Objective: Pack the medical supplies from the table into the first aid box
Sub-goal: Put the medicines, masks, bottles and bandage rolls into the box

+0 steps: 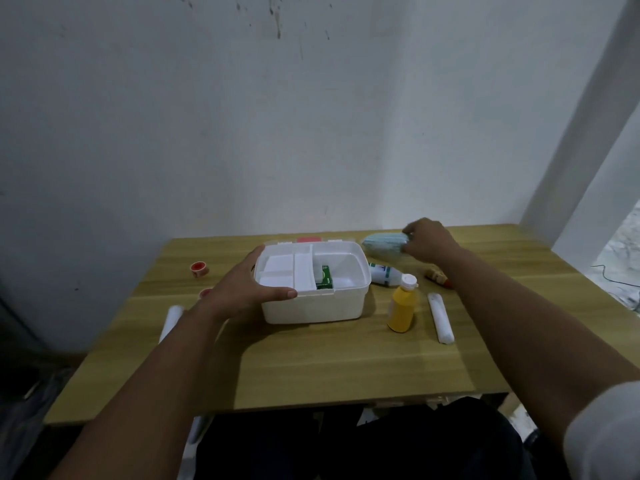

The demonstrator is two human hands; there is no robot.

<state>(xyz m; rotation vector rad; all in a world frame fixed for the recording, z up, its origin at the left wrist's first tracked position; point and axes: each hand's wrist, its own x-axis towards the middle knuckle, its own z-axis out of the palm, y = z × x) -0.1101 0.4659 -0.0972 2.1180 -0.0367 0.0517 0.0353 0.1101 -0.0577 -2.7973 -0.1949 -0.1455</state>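
1. A white roll [170,322] lies at the left of the wooden worktop [311,362], partly hidden behind the left forearm.
2. Further back on the left sits a small red-and-white tape roll [198,269]; a second red one [205,293] peeks out just beside the left wrist.
3. The left hand [242,289] is spread wide over the near-left corner of the first aid box [311,306] — thumb along the front rim, fingers [258,256] curved against the left wall, bracing it rather than closed on anything.
4. The box is open, white, in the middle of the worktop, with a divided tray across its left half and a green carton [325,278] standing in the deeper right compartment. Its lid [308,239], with a red patch, shows just behind.
5. Just right of the box a white bottle [384,274] lies on its side, and a yellow bottle [403,308] with a white cap stands in front of it.
6. Behind them, the right hand [429,242] has its fingers pinched on the end of a pale blue stack of face masks [384,244], near the worktop's back edge.
7. A white wrapped bandage roll [440,318] lies right of the yellow bottle — well apart from the box.
8. A small tan and red item [438,277] rests by the right forearm; I cannot tell what it is.
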